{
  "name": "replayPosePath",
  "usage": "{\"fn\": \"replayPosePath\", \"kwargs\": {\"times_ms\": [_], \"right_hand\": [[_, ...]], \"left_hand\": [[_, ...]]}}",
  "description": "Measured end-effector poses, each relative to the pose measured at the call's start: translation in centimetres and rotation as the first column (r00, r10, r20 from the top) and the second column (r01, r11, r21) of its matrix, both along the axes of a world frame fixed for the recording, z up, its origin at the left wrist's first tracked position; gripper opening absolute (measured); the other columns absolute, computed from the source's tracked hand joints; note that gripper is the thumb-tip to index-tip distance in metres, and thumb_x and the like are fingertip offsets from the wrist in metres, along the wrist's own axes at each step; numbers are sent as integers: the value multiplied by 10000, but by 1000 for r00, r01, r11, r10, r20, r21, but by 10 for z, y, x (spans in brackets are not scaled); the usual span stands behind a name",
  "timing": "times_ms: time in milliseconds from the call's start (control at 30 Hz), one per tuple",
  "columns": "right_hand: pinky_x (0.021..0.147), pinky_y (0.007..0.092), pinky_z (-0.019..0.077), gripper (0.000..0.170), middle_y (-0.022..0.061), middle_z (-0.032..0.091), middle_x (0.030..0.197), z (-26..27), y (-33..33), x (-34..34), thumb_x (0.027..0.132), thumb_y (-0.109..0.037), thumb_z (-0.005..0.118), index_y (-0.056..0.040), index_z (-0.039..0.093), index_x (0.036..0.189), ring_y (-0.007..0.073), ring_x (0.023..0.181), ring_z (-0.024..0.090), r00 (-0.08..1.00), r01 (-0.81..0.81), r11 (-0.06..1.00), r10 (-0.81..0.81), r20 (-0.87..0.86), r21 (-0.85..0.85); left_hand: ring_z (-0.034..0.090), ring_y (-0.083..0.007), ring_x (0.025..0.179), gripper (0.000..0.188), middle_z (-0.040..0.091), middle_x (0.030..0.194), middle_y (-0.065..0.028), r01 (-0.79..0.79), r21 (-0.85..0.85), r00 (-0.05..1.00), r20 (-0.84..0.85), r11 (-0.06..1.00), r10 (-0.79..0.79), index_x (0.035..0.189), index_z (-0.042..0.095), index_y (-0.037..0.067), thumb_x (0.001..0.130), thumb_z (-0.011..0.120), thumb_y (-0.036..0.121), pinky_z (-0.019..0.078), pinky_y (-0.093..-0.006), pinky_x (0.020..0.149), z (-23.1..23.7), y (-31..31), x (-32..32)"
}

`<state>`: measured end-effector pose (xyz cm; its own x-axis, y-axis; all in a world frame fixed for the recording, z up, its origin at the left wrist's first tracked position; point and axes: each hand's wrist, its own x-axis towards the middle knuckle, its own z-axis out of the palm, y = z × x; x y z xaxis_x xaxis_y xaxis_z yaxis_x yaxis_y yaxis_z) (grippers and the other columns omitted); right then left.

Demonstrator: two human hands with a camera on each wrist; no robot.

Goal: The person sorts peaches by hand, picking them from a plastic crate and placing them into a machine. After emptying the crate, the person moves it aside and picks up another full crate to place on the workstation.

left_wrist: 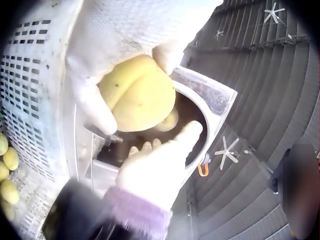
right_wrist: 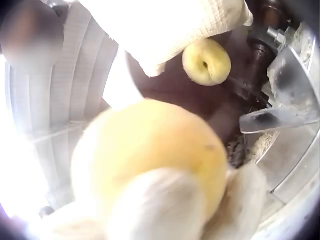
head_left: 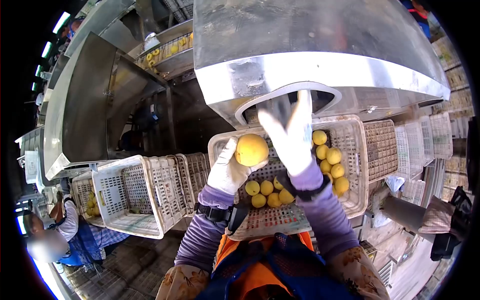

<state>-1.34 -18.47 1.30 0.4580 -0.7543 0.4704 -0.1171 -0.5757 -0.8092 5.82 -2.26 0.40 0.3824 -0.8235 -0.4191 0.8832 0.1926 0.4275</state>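
The white-gloved left hand (head_left: 227, 167) (left_wrist: 130, 35) (right_wrist: 160, 205) grips a large yellow fruit (head_left: 251, 149) (left_wrist: 137, 95) (right_wrist: 150, 150) over the crate. Blurred by motion in the head view, the gloved right hand (head_left: 290, 137) (left_wrist: 155, 172) (right_wrist: 175, 25) reaches up to the machine's opening, thumb and fingers spread. Nothing shows in its grasp. Inside the opening, beyond the right hand in the left wrist view, is a smaller yellow fruit (left_wrist: 167, 120) (right_wrist: 206, 61) with a dark hole. Metal blades (right_wrist: 285, 119) lie beside it in the right wrist view.
Below the hands stands a white crate (head_left: 357, 165) with several yellow fruits (head_left: 334, 156). The metal machine (head_left: 320, 35) overhangs its far side. Another white crate (head_left: 155, 200) is at the left, brown crates (head_left: 381, 150) at the right. A person (head_left: 75, 225) is at the lower left.
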Motion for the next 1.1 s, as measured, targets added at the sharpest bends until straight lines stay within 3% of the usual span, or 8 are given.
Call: {"fn": "replayPosePath", "kwargs": {"times_ms": [133, 200, 300, 400, 600, 800, 867, 1100], "right_hand": [[1094, 535, 403, 979, 287, 417, 1456, 13, 45, -53, 680, -276, 864, 6, 353, 1466, 471, 1329, 447, 945, -313, 945, 301, -131, -89], [1045, 508, 456, 934, 277, 489, 1379, 8, 53, -57, 652, -242, 874, 4, 398, 1417, 454, 1257, 523, 930, -350, 937, 349, -116, 10], [970, 513, 492, 828, 281, 561, 1259, -3, 42, -38, 682, -315, 854, 21, 455, 1324, 419, 1138, 596, 995, -38, 992, 27, -95, -120], [1037, 543, 423, 807, 280, 569, 1197, -50, -11, 31, 708, -413, 827, 43, 479, 1276, 402, 1149, 570, 932, 173, 921, -268, -243, -349], [830, 478, 505, 396, 229, 614, 1071, -5, -29, 31, 717, -272, 785, 9, 655, 963, 402, 888, 619, 983, -56, 998, 62, -173, 37], [949, 488, 485, 725, 269, 550, 1240, -10, 18, -43, 690, -306, 822, 6, 517, 1268, 403, 1126, 587, 937, -343, 926, 325, 129, 157], [1149, 493, 315, 898, 320, 432, 1436, -16, 22, -60, 681, -261, 830, 8, 398, 1420, 456, 1398, 368, 856, -506, 838, 518, -5, 205], [1058, 509, 431, 884, 265, 525, 1303, 11, 42, -46, 678, -274, 837, 38, 411, 1387, 450, 1227, 529, 996, -53, 998, 50, -67, -44]], "left_hand": [[631, -239, 1122, 448, 636, 1222, -123, 20, 94, 999, 39, 995, -24, 1262, 575, 25, 1004, 590, 391, 548, -396, 950, 14, -9, -17], [631, -194, 1099, 535, 649, 1196, -121, -70, 313, 826, 551, 947, -121, 1235, 598, -12, 1048, 461, 470, 521, -313, 960, 42, -17, -25], [542, -288, 1231, 793, 514, 1382, -182, 22, 95, 947, 318, 995, -51, 1366, 453, -42, 1001, 366, 656, 501, -429, 1000, 27, -17, -14], [458, -345, 1313, 958, 446, 1408, -232, -139, 466, 862, 492, 874, -126, 1468, 347, -15, 924, 373, 773, 460, -547, 1028, -15, -14, -31], [442, -321, 1328, 808, 452, 1441, -171, -108, 749, 935, 299, 653, -188, 1522, 303, 40, 984, 465, 622, 334, -442, 1141, -122, -12, -54], [394, -299, 1407, 814, 401, 1516, -171, -43, -68, 954, 293, 997, 61, 1505, 324, 10, 995, 415, 638, 331, -419, 1165, -46, -21, -40], [490, -259, 1322, 701, 497, 1432, -146, -13, -44, 1000, 18, 999, 14, 1470, 399, 19, 1011, 473, 544, 387, -403, 1133, -7, -22, -42], [457, -251, 1343, 592, 490, 1427, -150, -151, -28, 894, 424, 988, 148, 1471, 387, 14, 1040, 492, 408, 371, -400, 1137, 31, -43, -42]]}}
